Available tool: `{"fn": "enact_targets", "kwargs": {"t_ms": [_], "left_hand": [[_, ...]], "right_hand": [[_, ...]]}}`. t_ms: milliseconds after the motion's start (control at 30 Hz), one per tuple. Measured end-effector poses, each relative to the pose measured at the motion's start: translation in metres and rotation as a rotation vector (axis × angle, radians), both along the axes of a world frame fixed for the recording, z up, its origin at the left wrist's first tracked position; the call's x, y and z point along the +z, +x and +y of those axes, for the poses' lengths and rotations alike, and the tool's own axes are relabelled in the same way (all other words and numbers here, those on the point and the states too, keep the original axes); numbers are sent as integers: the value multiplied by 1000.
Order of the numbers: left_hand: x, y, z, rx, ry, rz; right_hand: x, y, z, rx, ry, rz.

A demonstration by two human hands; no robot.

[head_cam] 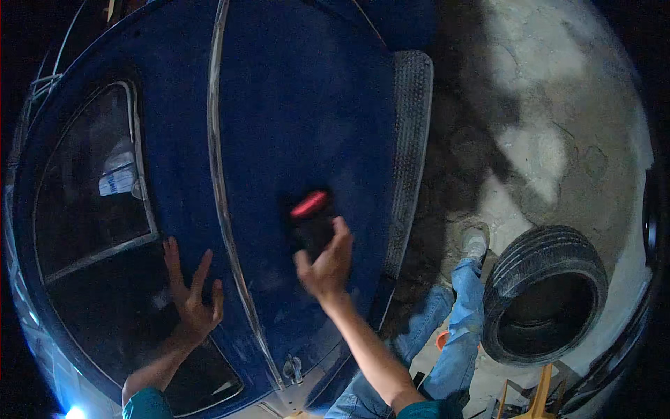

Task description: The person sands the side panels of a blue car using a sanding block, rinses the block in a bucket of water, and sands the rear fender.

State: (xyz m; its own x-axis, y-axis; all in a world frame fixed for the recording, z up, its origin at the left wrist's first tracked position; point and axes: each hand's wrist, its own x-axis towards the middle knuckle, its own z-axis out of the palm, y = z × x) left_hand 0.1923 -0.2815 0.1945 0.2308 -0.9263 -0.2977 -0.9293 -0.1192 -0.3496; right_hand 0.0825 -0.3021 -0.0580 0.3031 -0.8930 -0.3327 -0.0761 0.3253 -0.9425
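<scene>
My right hand (330, 267) grips a black handheld tool (312, 230) with a glossy red part, blurred, over the dark blue door panel (293, 131) of a car. Whether the tool touches the paint I cannot tell. To the left, my left hand (193, 301) is spread with its fingers apart, holding nothing, in front of the lower part of the side window (94, 173). Between the two hands a bright metal trim strip (215, 120) runs along the body. A metal door handle (293, 369) sits low in view, below my right hand.
A ribbed running board (411, 131) edges the car. On the stained concrete floor (602, 105) a bare tyre (547, 296) lies beside my jeans-clad legs (460, 314). A yellow-brown stand (539, 398) is at the lower right. An orange object (442, 340) shows behind my leg. A light (75, 412) glares at lower left.
</scene>
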Motion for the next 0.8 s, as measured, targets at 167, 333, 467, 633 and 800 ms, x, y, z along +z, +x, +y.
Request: {"fn": "enact_targets", "kwargs": {"t_ms": [167, 333, 467, 633, 800], "left_hand": [[4, 5, 2, 18, 95, -10], [14, 2, 1, 35, 144, 79], [18, -1, -4, 42, 120, 110], [16, 6, 0, 96, -22, 308], [13, 21, 14, 55, -151, 423]], "right_hand": [[35, 38, -70, -56, -288, -25], [-15, 61, -166, -129, 271, 76], [17, 32, -102, -69, 97, 74], [118, -5, -11, 91, 90, -20], [156, 51, -97, 48, -167, -32]]}}
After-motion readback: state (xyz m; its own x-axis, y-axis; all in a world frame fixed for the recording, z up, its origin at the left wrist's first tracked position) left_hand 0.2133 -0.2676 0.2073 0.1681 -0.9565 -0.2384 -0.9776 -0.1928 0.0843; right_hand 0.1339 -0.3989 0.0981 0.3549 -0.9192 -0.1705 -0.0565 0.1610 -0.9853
